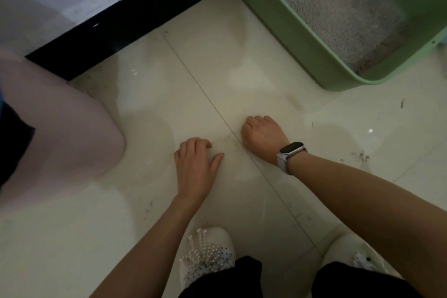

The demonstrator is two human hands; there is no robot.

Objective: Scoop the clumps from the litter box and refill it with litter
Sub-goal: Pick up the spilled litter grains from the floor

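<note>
White shoes, the left one (pixel 208 253) trimmed with pearl beads, stand nearest on the glossy cream tiled floor (pixel 145 113). Beyond them the left hand (pixel 196 167) rests on the tile with fingers bent and thumb spread, holding nothing, while the right hand (pixel 262 138), a dark smartwatch (pixel 291 152) at its wrist, is curled knuckles-up, its contents hidden. Farthest, the pale green plastic litter box (pixel 285 26) of grey litter (pixel 338 9) sits by the black baseboard (pixel 135 14), with dark specks (pixel 361 156) scattered right.

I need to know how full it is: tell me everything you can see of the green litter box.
The litter box is pale green, plastic-looking, with tall smooth walls and a rounded near corner. It sits on the tiled floor at upper right, partly out of frame. Grey granular litter covers its bottom. No hand touches it.
</note>
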